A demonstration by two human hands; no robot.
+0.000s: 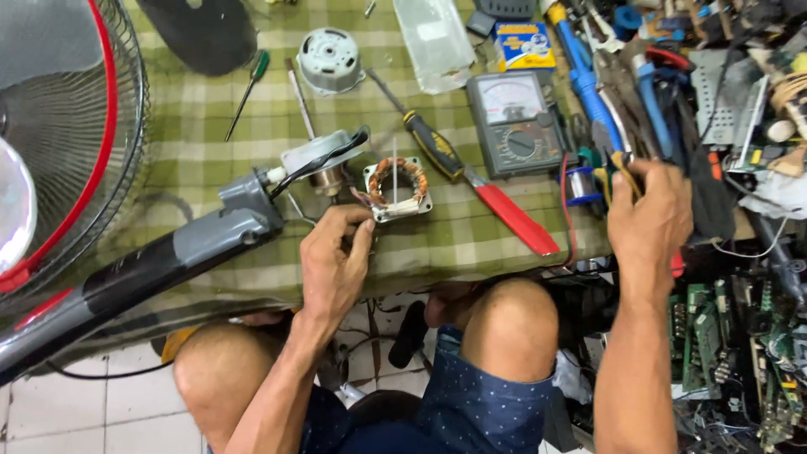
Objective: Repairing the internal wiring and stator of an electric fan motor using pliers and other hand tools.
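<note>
My left hand [334, 261] rests at the near edge of the checked cloth [210, 168], fingers pinched on thin wires leading to a square motor stator with copper windings [397, 188]. Next to it lies the grey fan neck and motor bracket [252, 214]. My right hand [649, 214] is at the right side of the bench, closed around the handles of pliers [620, 160] among a heap of tools.
A fan guard with a red rim [76, 126] fills the left. On the cloth lie a round motor housing [329, 59], screwdrivers [433, 143], a red-handled tool [514, 219], an analog multimeter [514, 122] and a solder spool [580, 183]. Circuit boards [714, 336] crowd the right.
</note>
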